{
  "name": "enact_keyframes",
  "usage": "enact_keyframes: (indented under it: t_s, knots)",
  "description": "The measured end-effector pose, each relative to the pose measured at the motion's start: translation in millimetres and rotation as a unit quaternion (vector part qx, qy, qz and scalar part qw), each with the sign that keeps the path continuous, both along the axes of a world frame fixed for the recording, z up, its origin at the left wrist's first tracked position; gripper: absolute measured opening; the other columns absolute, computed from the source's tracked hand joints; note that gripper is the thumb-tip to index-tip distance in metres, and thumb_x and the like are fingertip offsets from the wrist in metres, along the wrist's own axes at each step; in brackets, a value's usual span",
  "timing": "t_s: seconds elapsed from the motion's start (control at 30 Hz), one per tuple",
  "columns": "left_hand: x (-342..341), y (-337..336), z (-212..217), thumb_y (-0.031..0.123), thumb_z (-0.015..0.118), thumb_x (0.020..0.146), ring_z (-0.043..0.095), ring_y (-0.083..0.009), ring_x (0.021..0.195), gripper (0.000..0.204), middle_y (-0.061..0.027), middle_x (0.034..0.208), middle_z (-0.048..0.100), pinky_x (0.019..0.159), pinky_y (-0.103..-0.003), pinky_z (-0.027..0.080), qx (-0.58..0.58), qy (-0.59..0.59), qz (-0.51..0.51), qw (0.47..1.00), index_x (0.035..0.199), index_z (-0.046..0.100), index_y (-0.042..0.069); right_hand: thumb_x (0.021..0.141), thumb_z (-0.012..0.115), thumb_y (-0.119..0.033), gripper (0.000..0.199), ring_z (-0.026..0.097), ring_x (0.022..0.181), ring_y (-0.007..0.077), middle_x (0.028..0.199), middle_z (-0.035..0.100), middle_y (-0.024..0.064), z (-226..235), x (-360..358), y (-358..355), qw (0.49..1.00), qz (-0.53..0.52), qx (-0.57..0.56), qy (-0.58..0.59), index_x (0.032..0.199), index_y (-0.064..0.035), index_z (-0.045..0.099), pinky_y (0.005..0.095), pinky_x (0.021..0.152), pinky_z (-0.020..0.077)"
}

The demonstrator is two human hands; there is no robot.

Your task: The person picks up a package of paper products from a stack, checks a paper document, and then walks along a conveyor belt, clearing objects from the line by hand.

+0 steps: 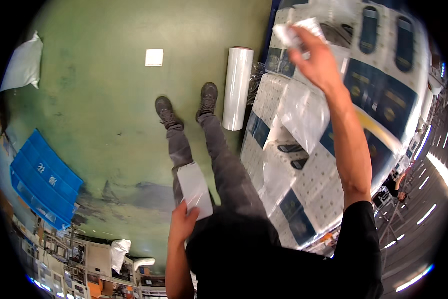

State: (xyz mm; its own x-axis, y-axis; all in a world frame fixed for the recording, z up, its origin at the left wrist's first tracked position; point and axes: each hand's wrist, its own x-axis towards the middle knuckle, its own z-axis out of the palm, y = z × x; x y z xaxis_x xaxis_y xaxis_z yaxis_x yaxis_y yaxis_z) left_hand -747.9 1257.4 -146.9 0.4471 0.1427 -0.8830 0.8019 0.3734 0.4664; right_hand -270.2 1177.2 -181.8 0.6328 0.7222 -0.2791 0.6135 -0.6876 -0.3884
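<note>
Down by my thigh, my left hand (183,222) grips a flat, pale grey rectangular piece (195,187) by its lower end, thumb on top; its exact kind is unclear. My right arm reaches up to the far right, where my right hand (315,62) has its fingers bent round a crumpled white piece (311,26), slightly blurred. Beneath that hand stands a large stack of white and dark blue patterned cartons (381,94) with oval dark handle openings. Clear plastic film (304,117) lies loosely over part of the stack.
A roll of stretch film (238,89) is beside the stack, near my shoes (209,97). On the green floor (109,84) is a white square (154,57). At left are a blue crate (44,179) and a white sack (23,65). Equipment shows at lower left.
</note>
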Motion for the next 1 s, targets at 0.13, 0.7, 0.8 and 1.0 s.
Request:
enact_keyframes:
  t_s: [0.13,0.7,0.8,1.0]
  knots:
    - [-4.7,-6.7,-37.0,0.004,0.057,0.081,0.060,-0.0153,0.084,0.031,-0.0097,0.091,0.066,0.074,-0.028,0.047,-0.042,0.112,0.052,0.991,0.111,0.057,-0.001,0.078,0.051,-0.044,0.062,0.038,0.125,0.0289,0.131,0.044,0.0140,-193.3,-35.0,-56.0,0.913,0.123,-0.387,0.034,0.131,-0.0132,0.042,0.0423,0.103,0.0295]
    - [51.9,67.7,73.0,0.017,0.058,0.082,0.061,-0.0368,0.082,0.029,-0.0211,0.086,0.062,0.070,-0.039,0.049,0.028,-0.066,-0.160,0.985,0.109,0.056,0.007,0.090,0.054,-0.030,0.061,0.061,0.078,0.0178,0.090,0.064,0.0092,45.1,-266.1,-15.2,0.633,-0.410,0.109,0.647,0.140,-0.0105,0.025,0.0302,0.072,0.0480]
    - [63.5,83.4,102.8,0.019,0.059,0.081,0.059,-0.0377,0.077,0.024,-0.0195,0.082,0.061,0.067,-0.045,0.047,0.096,-0.196,-0.284,0.934,0.101,0.057,0.006,0.088,0.056,-0.014,0.061,0.059,0.083,0.0157,0.098,0.060,0.0082,77.2,-275.5,17.7,0.672,-0.396,0.242,0.578,0.140,-0.0086,0.026,0.0286,0.076,0.0479]
    - [138.1,135.7,130.0,0.020,0.059,0.080,0.058,-0.0388,0.076,0.019,-0.0182,0.080,0.062,0.066,-0.047,0.046,0.148,-0.302,-0.452,0.827,0.093,0.058,0.006,0.079,0.055,0.007,0.055,0.060,0.085,0.0144,0.100,0.062,0.0088,147.8,-181.6,67.9,0.588,-0.415,0.403,0.565,0.131,-0.0051,0.041,0.0273,0.078,0.0486]
